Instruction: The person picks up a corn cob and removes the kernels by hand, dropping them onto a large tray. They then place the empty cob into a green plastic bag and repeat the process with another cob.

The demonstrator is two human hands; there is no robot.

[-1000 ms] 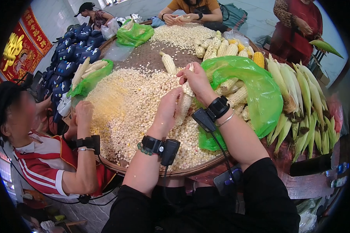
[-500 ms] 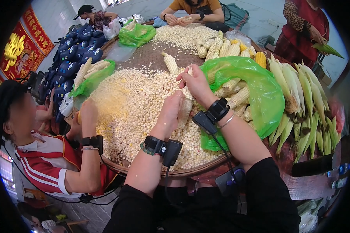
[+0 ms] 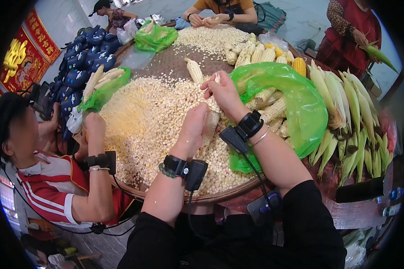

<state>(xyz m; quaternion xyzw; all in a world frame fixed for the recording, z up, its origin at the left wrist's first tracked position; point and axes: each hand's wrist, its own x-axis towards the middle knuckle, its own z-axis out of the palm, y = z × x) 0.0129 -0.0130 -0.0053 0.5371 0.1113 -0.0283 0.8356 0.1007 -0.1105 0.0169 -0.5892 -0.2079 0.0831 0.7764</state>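
Note:
My left hand (image 3: 194, 123) is wrapped round the lower part of a pale corn cob (image 3: 211, 122), tilted over the heap of kernels. At the cob's upper end, my right hand (image 3: 224, 93) grips it with bent fingers and thumb. Loose cream and yellowish kernels (image 3: 152, 112) lie piled beneath both hands on a large round tray (image 3: 161, 67). A whole pale cob (image 3: 194, 71) rests just beyond my right hand. To the right, a green plastic bag (image 3: 307, 121) holds several cobs (image 3: 274, 110).
Unhusked corn (image 3: 354, 112) is stacked at the right on a reddish table, near a black box-like object (image 3: 359, 190). At left a person (image 3: 54, 179) works over the tray beside another green bag (image 3: 103, 96). Other people (image 3: 238, 13) are at the far side. Cables hang from my wrist devices.
My hands stay on the cob, with only slight movement. The hand of the person at left has shifted a little left. The whole view has moved slightly.

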